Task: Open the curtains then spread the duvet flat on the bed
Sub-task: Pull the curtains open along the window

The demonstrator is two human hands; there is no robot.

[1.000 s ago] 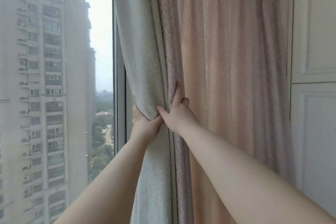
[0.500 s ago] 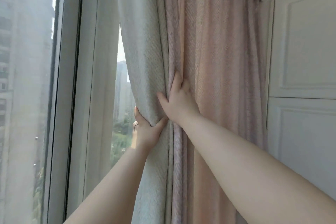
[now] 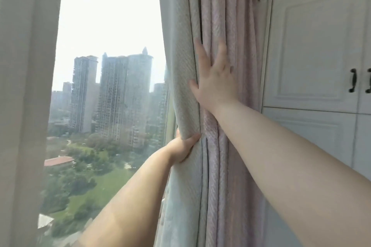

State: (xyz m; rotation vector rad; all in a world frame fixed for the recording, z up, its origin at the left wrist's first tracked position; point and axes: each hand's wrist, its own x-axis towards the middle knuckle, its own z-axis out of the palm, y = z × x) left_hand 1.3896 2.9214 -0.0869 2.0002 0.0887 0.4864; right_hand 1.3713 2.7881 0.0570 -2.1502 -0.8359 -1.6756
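The pink curtain with its pale lining edge hangs bunched against the right side of the window. My left hand grips the lining edge from the window side, thumb wrapped round the fold. Higher up, my right hand lies flat on the pink folds with fingers spread and straight, pressing them toward the cupboard. The duvet and the bed are out of view.
A white cupboard with dark handles stands close on the right of the curtain. The window glass shows tower blocks and a park. A pale window post runs down the left edge.
The curtain has been pushed further right, uncovering more window. My right hand let go of the fold, moved up and now lies flat on the fabric. The view swung right.
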